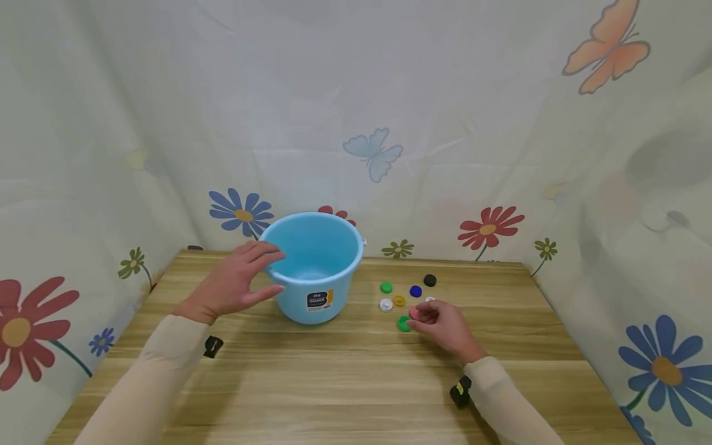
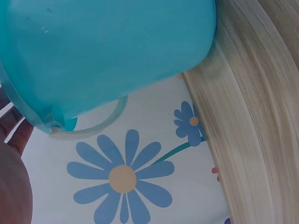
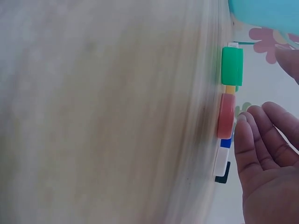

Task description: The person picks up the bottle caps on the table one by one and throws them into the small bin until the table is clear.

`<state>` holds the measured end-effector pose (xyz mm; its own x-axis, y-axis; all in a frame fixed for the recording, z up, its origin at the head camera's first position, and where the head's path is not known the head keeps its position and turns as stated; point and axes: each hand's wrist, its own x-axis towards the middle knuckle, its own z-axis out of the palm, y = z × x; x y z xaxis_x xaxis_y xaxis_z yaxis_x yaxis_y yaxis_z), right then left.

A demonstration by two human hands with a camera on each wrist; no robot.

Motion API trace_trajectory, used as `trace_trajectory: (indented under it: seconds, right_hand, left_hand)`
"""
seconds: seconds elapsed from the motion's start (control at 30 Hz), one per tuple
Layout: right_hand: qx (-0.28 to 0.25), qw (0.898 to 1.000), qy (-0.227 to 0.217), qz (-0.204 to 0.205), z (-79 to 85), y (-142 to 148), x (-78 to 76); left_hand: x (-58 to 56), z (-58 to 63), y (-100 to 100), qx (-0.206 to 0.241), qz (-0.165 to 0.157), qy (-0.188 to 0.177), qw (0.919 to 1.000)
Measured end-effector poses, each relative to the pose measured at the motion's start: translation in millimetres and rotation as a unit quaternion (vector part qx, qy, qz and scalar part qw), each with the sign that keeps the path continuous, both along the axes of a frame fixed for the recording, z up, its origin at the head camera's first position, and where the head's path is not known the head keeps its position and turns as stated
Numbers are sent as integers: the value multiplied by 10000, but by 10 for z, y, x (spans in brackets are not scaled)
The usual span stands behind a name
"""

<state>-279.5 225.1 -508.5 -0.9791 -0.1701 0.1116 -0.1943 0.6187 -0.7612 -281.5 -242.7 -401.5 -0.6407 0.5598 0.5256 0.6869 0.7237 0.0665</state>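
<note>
A light blue bucket (image 1: 314,296) stands upright on the table. My left hand (image 1: 236,281) is at its left rim, fingers reaching over the edge and thumb spread apart from them; the left wrist view shows the fingers (image 2: 18,133) right at the rim beside the handle. My right hand (image 1: 445,327) hovers over a pink bottle cap (image 3: 226,116), thumb and fingers apart, with the cap lying on the table below them. Close by is a green cap (image 1: 404,324). Farther back lie a yellow cap (image 1: 398,300), a white cap (image 1: 386,305) and a blue cap (image 1: 416,291).
Another green cap (image 1: 386,287) and a black cap (image 1: 430,280) lie toward the back. A second white cap (image 3: 221,161) is partly hidden behind my right hand in the head view. A floral curtain (image 1: 311,111) encloses the wooden table (image 1: 334,389).
</note>
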Motion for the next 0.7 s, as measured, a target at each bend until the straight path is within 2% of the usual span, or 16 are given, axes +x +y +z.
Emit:
trace_trajectory:
  seconds: [0.4, 0.7]
  right_hand:
    - [-7, 10000, -46, 69, -13, -55, -4]
    - [92, 9999, -26, 57, -6, -86, 5]
  left_hand:
    - [16, 20, 53, 60, -155, 47, 9999]
    - [13, 14, 80, 136, -286, 210, 9993]
